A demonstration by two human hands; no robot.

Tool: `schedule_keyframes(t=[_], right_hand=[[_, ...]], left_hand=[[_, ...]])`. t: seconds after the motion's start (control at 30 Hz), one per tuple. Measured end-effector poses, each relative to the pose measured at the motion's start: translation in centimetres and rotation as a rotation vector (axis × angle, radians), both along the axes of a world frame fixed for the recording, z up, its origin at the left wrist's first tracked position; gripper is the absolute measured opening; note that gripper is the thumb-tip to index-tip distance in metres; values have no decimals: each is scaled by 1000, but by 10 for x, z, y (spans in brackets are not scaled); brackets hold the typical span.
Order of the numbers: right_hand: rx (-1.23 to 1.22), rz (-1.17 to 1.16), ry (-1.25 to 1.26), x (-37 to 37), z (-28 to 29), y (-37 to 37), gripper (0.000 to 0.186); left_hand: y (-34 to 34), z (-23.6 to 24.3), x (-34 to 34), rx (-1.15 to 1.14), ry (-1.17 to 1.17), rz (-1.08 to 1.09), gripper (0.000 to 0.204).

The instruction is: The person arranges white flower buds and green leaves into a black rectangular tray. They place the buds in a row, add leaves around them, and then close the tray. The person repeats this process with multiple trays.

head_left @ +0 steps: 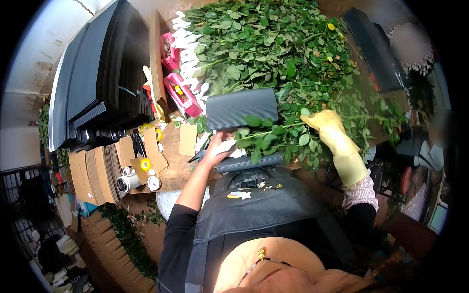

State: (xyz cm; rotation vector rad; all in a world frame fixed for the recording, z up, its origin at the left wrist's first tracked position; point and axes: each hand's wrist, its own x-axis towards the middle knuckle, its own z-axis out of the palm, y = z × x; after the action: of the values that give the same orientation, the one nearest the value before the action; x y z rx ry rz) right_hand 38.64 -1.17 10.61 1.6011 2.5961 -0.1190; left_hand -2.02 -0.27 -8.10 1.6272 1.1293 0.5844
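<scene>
A leafy rose stem point(265, 135) lies across in front of me, its white-covered head at the left end. My left hand point(221, 146), bare, is closed around the white head point(225, 147), its fingertips partly hidden by leaves and the sheet. My right hand point(324, 122), in a long yellow rubber glove, is closed on the stem's leafy part farther right. Just beyond the stem stands a curved dark grey corrugated sheet point(241, 108); a rolled grey edge point(250, 162) lies on the near side, against my apron point(264, 205).
A large heap of leafy stems point(273, 49) covers the table, white heads point(189, 53) along its left. Pink holders point(181, 94), cardboard pieces point(188, 139), tape rolls point(146, 164) and black-handled scissors point(138, 143) lie left. Stacked dark sheets point(105, 63) rise far left.
</scene>
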Motion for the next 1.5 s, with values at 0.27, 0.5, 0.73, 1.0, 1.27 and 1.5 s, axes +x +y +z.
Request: schedule_keyframes(t=[0.27, 0.5, 0.73, 1.0, 1.27, 1.5], right_hand=[[-559, -414, -85, 16, -85, 7, 49], [-300, -281, -317, -24, -35, 116, 23], [52, -376, 631, -74, -84, 234, 40], [292, -37, 603, -39, 30, 220, 47], [601, 135, 481, -6, 84, 104, 29], [44, -167, 138, -19, -25, 17, 26]], left_hand=[[-3, 22, 5, 23, 120, -37, 57], [-5, 40, 5, 19, 126, -39, 50], [-6, 33, 10, 13, 55, 2, 51], [-2, 29, 12, 286, 141, 45, 28], [3, 14, 11, 212, 204, 48, 26], [6, -17, 1, 0, 150, 77, 41]])
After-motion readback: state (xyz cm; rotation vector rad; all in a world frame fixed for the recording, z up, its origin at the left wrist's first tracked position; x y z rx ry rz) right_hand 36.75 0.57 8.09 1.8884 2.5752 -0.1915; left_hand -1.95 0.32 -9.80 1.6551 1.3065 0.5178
